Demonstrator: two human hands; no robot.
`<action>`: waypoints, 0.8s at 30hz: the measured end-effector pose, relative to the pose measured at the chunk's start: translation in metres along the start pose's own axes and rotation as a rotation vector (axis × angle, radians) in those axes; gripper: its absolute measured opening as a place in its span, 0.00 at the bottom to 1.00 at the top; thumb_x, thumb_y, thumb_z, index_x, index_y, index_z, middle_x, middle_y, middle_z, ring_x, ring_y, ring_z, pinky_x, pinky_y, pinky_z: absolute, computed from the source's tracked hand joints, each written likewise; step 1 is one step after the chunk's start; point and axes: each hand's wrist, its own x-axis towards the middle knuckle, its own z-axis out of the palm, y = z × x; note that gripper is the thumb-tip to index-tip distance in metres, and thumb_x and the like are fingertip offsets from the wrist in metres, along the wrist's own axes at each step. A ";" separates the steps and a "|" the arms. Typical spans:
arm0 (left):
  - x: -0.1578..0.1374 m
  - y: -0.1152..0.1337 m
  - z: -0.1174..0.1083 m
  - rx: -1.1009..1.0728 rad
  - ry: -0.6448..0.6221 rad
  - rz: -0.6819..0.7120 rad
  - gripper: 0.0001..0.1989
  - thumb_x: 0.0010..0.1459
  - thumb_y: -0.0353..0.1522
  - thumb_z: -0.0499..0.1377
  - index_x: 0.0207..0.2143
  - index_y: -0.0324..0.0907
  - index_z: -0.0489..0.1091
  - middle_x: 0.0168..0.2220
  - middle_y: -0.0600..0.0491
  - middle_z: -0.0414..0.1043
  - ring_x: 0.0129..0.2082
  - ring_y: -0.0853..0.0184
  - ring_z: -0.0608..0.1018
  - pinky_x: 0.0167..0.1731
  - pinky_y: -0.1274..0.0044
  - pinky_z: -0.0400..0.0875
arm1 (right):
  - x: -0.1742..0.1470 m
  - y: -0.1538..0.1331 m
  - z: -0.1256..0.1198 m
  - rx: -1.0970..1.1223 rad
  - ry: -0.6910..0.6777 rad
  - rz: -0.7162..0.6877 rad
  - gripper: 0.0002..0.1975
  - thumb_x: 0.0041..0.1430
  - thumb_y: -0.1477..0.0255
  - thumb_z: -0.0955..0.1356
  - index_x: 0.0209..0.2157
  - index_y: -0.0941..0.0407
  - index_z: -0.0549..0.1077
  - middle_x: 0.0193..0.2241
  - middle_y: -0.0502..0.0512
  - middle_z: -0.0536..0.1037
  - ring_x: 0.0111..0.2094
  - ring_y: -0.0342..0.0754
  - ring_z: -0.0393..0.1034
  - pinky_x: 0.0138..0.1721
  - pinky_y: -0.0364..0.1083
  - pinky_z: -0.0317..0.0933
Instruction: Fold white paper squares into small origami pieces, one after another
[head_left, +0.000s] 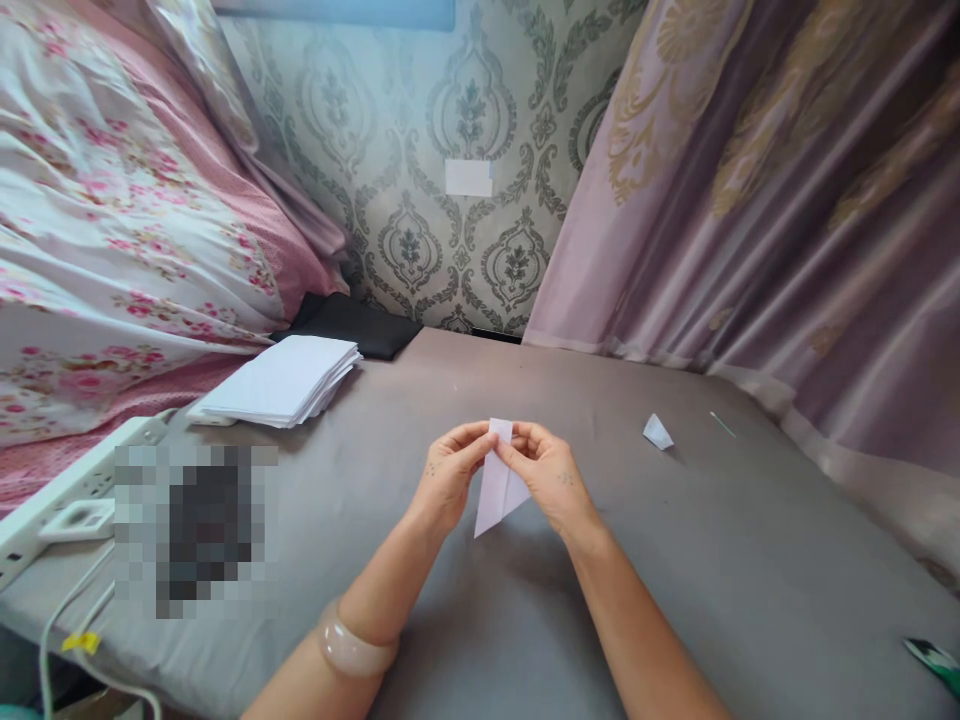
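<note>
A folded sheet of white paper [495, 490] is held up above the grey-covered table, its pointed lower corners hanging down. My left hand [455, 465] pinches its upper part from the left, thumb in front and fingers behind. From the right, my right hand [546, 468] grips the same upper part, with its thumb close to the left thumb. Both hands are closed on the paper and partly cover its fold lines. A pale bangle [356, 645] circles my left forearm.
A stack of white paper [281, 380] lies at the back left, near a black flat item [360, 325]. At right are a small folded paper piece [658, 432] and a thin stick [722, 424]. A white power strip [75, 490] with cables runs along the left edge, beside a pixelated patch.
</note>
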 end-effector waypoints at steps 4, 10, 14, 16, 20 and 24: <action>-0.001 0.000 0.000 0.004 0.003 0.002 0.11 0.44 0.34 0.69 0.30 0.37 0.76 0.28 0.51 0.76 0.27 0.72 0.75 0.32 0.80 0.67 | 0.000 0.002 0.001 -0.007 -0.024 -0.036 0.19 0.48 0.64 0.71 0.41 0.57 0.73 0.25 0.49 0.75 0.25 0.43 0.69 0.28 0.42 0.62; -0.001 0.001 -0.002 -0.016 0.009 0.002 0.11 0.43 0.34 0.69 0.29 0.37 0.76 0.28 0.51 0.76 0.28 0.72 0.75 0.32 0.80 0.68 | 0.000 0.004 0.003 -0.055 -0.058 -0.106 0.16 0.51 0.67 0.70 0.43 0.55 0.76 0.24 0.47 0.72 0.25 0.41 0.65 0.27 0.41 0.60; 0.000 0.002 -0.001 -0.033 0.029 -0.015 0.11 0.42 0.34 0.70 0.27 0.37 0.75 0.27 0.52 0.76 0.27 0.71 0.75 0.31 0.80 0.68 | 0.001 0.007 0.002 -0.090 -0.047 -0.143 0.16 0.52 0.67 0.70 0.44 0.53 0.76 0.27 0.49 0.74 0.28 0.41 0.66 0.30 0.41 0.62; -0.001 0.003 -0.001 -0.041 0.028 -0.026 0.11 0.42 0.34 0.70 0.27 0.37 0.75 0.26 0.52 0.76 0.27 0.71 0.75 0.31 0.79 0.68 | 0.001 0.007 0.002 -0.117 -0.041 -0.155 0.16 0.52 0.67 0.70 0.45 0.53 0.76 0.28 0.49 0.75 0.29 0.42 0.67 0.32 0.42 0.63; -0.001 0.005 0.000 -0.057 0.019 -0.030 0.11 0.42 0.33 0.70 0.27 0.36 0.75 0.26 0.51 0.76 0.28 0.70 0.76 0.32 0.79 0.68 | 0.001 0.006 0.003 -0.235 -0.030 -0.218 0.16 0.54 0.68 0.69 0.45 0.53 0.75 0.31 0.50 0.74 0.30 0.42 0.67 0.33 0.43 0.63; 0.000 0.004 -0.002 -0.063 0.014 -0.021 0.11 0.42 0.33 0.69 0.28 0.36 0.75 0.25 0.51 0.75 0.26 0.71 0.75 0.32 0.78 0.68 | -0.001 0.005 0.005 -0.423 -0.015 -0.338 0.16 0.57 0.70 0.66 0.48 0.53 0.74 0.30 0.50 0.71 0.30 0.42 0.66 0.34 0.43 0.63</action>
